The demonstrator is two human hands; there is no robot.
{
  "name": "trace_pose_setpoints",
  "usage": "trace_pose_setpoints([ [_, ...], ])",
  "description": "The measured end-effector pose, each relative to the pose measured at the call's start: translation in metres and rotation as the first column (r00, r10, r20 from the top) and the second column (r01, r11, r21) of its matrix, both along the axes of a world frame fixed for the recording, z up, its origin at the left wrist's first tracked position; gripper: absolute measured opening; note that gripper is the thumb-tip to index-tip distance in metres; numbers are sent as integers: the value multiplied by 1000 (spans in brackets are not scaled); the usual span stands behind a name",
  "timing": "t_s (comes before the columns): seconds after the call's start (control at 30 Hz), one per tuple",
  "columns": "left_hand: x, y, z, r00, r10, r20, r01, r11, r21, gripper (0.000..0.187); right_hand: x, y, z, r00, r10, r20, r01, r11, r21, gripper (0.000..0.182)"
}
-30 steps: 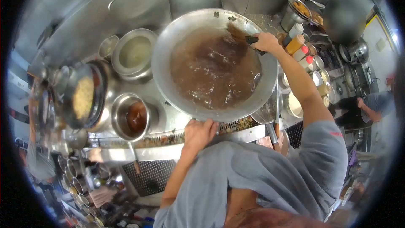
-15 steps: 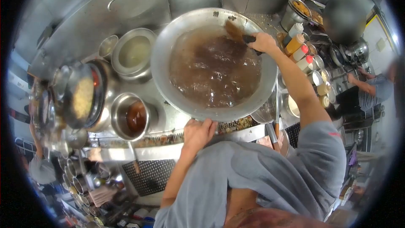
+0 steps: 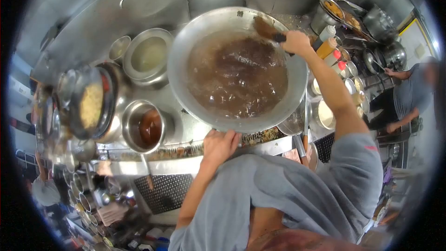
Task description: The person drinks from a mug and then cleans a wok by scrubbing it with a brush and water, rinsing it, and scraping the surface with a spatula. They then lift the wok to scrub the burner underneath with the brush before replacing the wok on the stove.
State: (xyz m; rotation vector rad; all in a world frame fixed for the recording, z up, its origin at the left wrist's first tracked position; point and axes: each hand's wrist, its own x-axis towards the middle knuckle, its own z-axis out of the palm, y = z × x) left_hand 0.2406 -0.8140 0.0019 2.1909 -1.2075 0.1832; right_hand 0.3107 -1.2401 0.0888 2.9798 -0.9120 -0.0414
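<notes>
Gripping one brush [image 3: 268, 29], one wok [image 3: 181, 76]: two hands [image 3: 297, 43] [image 3: 219, 147]

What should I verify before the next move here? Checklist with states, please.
1. Right hand on the brush: ok, closed around its dark handle.
2. Left hand at the near rim of the large wok: ok, fingers curled there.
3. Wok's bottom visible: not ok, murky brown liquid hides it.
4. Heat under the wok off: cannot tell, the underside is hidden.
5. Small pot handle inside the counter's front edge: not ok, it sticks out past it.
6. Squeeze bottles clear of the right forearm: cannot tell, they look close in this single view.
</notes>
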Motion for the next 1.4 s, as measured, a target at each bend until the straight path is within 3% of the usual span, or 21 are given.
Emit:
trace_pose_setpoints([
  [0.03,1,-1,1,1000,3,4,-3,1000,-6,26,-1,4,6,1000,3,4,-3,1000,-6,43],
  [0.1,1,-1,1,1000,-1,-7,1,1000,19,26,-3,14,25,977,107,-182,-128,986,-110,37],
  [0.23,-1,-1,-1,1000,-14,-1,14,1000,-23,25,19,14,30,987,114,-115,-133,975,-178,32],
  [0.27,-1,-1,2,1000,-15,-17,15,1000,-3,25,22,12,20,989,145,15,-139,971,-195,30],
  [0.3,0,-1,4,1000,-9,-30,10,1000,18,25,20,15,22,990,142,14,-136,970,-200,30],
  [0.37,0,1,2,1000,-13,-18,13,1000,15,24,8,30,19,974,184,-134,-199,974,-110,30],
  [0.4,1,0,1,1000,-14,-4,14,1000,7,24,2,27,15,943,158,-293,-196,975,-105,29],
  [0.53,-3,2,-1,1000,3,-2,-3,999,-33,24,-31,32,53,894,145,-424,-214,970,-118,29],
  [0.6,1,-1,-6,999,6,41,-5,1000,-18,24,-28,24,74,909,131,-395,-219,958,-187,29],
  [0.7,1,-2,-4,1000,0,1,0,999,-41,24,-2,27,48,948,59,-312,-127,971,-204,30],
  [0.9,3,-2,-5,1000,-13,11,14,998,-60,25,-1,42,91,890,78,-450,-208,947,-247,31],
  [1.07,5,-2,-6,1000,-28,5,28,995,-96,24,31,60,48,917,78,-391,-188,949,-251,31],
  [1.2,2,2,-2,998,-66,-23,64,995,-79,22,16,60,99,846,70,-528,-267,914,-306,29],
  [1.4,7,-4,-9,998,-69,5,69,989,-132,23,53,35,39,879,165,-447,-310,910,-275,31],
])
